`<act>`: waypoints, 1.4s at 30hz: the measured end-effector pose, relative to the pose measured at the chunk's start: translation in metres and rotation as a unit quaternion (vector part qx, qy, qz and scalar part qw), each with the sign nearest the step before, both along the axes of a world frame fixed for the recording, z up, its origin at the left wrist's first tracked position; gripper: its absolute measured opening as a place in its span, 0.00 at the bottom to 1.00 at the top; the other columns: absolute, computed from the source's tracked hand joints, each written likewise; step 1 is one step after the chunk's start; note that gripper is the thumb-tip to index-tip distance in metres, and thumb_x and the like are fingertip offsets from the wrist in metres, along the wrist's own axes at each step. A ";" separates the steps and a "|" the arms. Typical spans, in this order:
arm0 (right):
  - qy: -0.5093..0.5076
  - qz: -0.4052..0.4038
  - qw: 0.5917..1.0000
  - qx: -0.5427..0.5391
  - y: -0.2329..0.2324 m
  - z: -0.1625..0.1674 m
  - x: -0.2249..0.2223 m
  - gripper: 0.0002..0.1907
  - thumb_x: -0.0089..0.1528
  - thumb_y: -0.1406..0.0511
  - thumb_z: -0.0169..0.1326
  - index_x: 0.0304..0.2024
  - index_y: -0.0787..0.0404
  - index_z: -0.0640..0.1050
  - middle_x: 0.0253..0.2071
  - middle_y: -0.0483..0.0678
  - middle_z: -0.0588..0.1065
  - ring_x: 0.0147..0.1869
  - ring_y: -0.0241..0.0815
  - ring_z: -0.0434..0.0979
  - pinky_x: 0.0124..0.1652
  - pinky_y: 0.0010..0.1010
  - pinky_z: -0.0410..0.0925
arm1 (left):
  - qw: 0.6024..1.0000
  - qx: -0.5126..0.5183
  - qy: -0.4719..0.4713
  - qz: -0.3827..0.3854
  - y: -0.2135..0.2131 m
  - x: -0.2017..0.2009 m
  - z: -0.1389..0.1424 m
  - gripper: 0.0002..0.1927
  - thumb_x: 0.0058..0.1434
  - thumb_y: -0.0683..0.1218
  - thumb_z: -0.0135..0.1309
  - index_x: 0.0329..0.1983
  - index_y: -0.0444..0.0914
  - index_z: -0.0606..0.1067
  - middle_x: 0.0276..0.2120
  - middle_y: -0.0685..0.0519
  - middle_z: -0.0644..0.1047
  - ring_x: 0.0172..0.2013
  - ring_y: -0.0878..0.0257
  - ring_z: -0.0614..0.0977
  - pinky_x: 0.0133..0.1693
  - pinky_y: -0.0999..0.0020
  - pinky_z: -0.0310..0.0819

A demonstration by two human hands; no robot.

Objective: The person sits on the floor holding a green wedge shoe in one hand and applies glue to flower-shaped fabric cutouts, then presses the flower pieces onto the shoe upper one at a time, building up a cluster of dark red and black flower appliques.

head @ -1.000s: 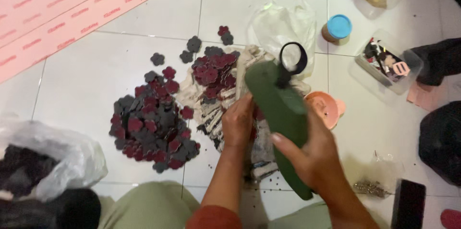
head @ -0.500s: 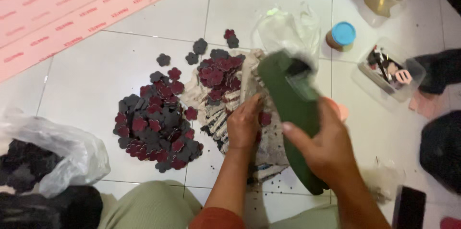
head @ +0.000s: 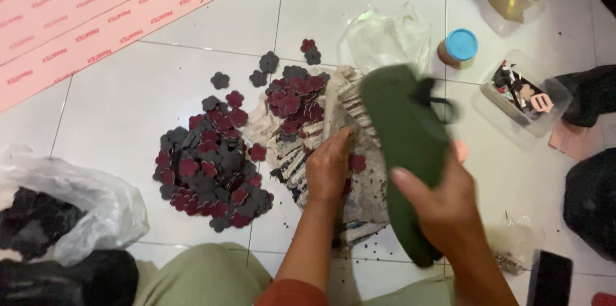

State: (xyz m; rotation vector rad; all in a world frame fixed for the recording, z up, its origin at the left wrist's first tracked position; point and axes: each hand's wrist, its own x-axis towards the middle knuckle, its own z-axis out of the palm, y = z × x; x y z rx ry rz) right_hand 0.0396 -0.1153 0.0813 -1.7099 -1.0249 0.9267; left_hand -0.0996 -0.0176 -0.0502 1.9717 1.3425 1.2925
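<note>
A green sandal (head: 407,152), blurred, is clamped in the right hand (head: 443,206) at centre right of the frame, sole up, over a striped cloth (head: 359,190) on the floor. The left hand (head: 328,168) is pressed flat on that cloth, fingers together, just beside a maroon flower cutout (head: 357,163). A pile of flower cutouts (head: 212,171) lies at centre left, a blue-lidded jar (head: 459,47) at upper right.
</note>
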 end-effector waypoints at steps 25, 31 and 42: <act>-0.316 0.059 0.921 -0.220 -0.001 -0.042 -0.012 0.47 0.51 0.49 0.64 0.71 0.51 0.63 0.57 0.53 0.73 0.60 0.53 0.75 0.53 0.42 0.68 | 0.935 -0.171 -0.302 0.065 0.007 -0.004 -0.024 0.08 0.69 0.41 0.56 0.50 0.39 0.79 0.43 0.49 0.83 0.42 0.59 0.84 0.45 0.66 0.80; -0.244 0.063 0.949 -0.188 -0.002 -0.051 0.002 0.47 0.52 0.50 0.64 0.69 0.58 0.64 0.56 0.56 0.76 0.52 0.51 0.79 0.50 0.39 0.70 | 0.826 -0.294 -0.468 0.113 -0.003 -0.035 -0.025 0.13 0.69 0.44 0.48 0.51 0.39 0.80 0.34 0.56 0.79 0.32 0.68 0.76 0.36 0.70 0.72; -0.036 -0.011 0.998 -0.041 0.006 -0.060 0.027 0.35 0.58 0.61 0.60 0.67 0.63 0.68 0.48 0.52 0.80 0.44 0.39 0.81 0.41 0.32 0.75 | 0.978 -0.163 0.130 0.025 0.007 -0.030 0.028 0.22 0.60 0.49 0.60 0.59 0.49 0.78 0.39 0.48 0.82 0.39 0.46 0.82 0.39 0.52 0.75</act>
